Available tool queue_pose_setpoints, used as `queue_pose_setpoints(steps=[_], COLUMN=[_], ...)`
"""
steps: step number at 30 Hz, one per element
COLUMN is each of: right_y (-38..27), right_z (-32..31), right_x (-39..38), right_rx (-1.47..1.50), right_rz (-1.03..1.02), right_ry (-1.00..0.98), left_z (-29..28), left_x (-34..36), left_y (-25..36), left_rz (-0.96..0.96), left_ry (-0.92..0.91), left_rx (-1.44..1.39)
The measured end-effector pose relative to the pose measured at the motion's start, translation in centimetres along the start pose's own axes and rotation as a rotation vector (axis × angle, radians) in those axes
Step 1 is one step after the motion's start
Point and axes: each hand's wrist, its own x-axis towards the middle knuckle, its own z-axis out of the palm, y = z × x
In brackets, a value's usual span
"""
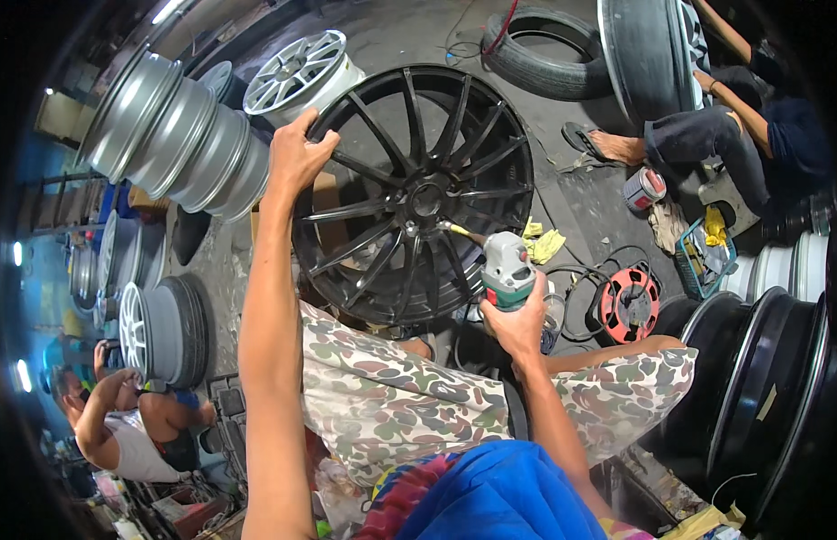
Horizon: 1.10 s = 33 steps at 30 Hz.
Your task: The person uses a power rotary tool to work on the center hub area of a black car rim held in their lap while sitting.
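Observation:
A black multi-spoke car wheel rim (pixel 416 112) stands tilted in front of me, its spoked face toward me. My left hand (pixel 298 155) grips its upper left edge, with the thumb on the face side and the other fingers partly hidden. In my right hand (pixel 519 317) is a grey and green handheld power grinder (pixel 508 263), held at the wheel's lower right. A thin shaft with a yellow tip (pixel 458 229) runs from the grinder toward the wheel's hub. Whether the tip touches the metal I cannot tell.
Silver rims (pixel 180 135) are stacked at left, with a white rim (pixel 297 72) beyond. A loose tyre (pixel 549 54) lies at the back. Right of me are an orange cable reel (pixel 628 306), yellow gloves (pixel 544 243) and dark rims (pixel 751 387). Co-workers sit at right (pixel 706 135) and left (pixel 135 432).

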Motion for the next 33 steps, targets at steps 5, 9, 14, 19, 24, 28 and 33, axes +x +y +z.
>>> queue_pose_setpoints(steps=[5, 9, 14, 19, 24, 28, 33], right_y=[0.0, 0.8, 0.6, 0.0, 0.9, 1.0, 1.0], right_z=[2.0, 2.9, 3.1, 2.2, 2.1, 2.3, 2.4], right_x=[1.0, 1.3, 1.0, 0.8, 1.2, 1.0, 0.7], right_rx=[-0.003, -0.003, 0.034, 0.058, 0.002, 0.029, -0.006], right_rz=[-0.012, -0.029, 0.015, 0.006, -0.093, -0.04, -0.03], right_ry=[-0.033, -0.028, -0.018, -0.017, -0.001, -0.015, 0.006], left_z=[-0.1, -0.2, -0.3, -0.2, -0.1, 0.0, 0.0], left_x=[-0.5, -0.6, -0.8, -0.7, -0.7, -0.6, -0.7], left_y=[0.1, 1.5, 1.1, 0.6, 0.5, 0.1, 0.5], left_rz=[0.003, -0.011, 0.002, 0.0, 0.017, 0.018, -0.009], left_ry=[0.021, 0.008, 0.029, -0.008, -0.002, 0.024, 0.01], left_rx=[-0.036, -0.012, -0.008, 0.01, 0.005, -0.004, -0.049])
